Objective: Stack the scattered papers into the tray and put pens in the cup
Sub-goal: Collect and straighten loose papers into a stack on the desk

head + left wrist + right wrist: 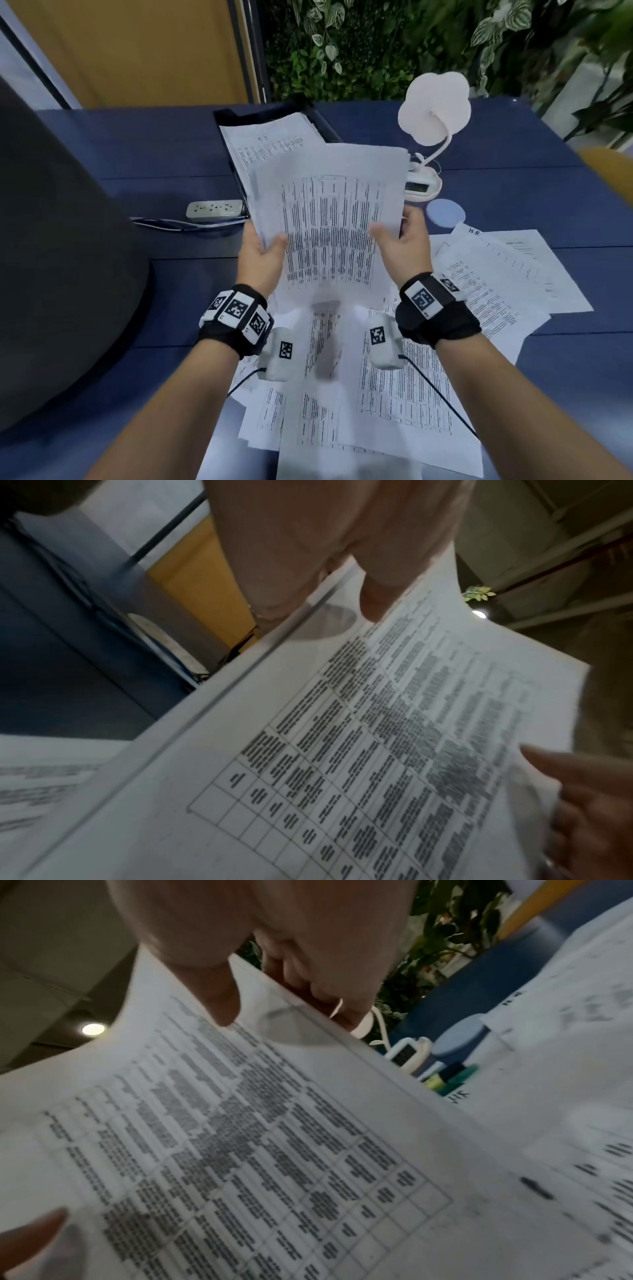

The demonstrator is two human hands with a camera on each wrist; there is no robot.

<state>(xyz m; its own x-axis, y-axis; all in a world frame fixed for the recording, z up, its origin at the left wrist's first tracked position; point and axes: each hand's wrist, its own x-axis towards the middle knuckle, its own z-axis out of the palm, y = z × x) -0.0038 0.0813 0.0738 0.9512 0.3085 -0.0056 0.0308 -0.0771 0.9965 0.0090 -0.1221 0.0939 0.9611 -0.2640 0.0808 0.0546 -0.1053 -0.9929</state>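
Observation:
Both hands hold one stack of printed sheets (pixel 329 219) lifted over the blue table, its far edge over the black tray (pixel 224 114). My left hand (pixel 267 245) pinches the stack's left edge, with the thumb (pixel 377 596) on top of the sheets (pixel 377 750). My right hand (pixel 394 229) pinches the right edge, again with the thumb (pixel 219 993) on top of the sheets (pixel 240 1150). A printed sheet (pixel 270 144) lies in the tray. More papers (pixel 376 394) lie scattered below and to the right (pixel 507 274). Green and yellow marker pens (pixel 455 1076) lie by the papers.
A white desk lamp (pixel 433 113) stands to the right of the tray, with a light-blue round object (pixel 445 212) in front of it. A power strip (pixel 214 209) with cables lies left of the tray. A dark chair back (pixel 51 240) fills the left side.

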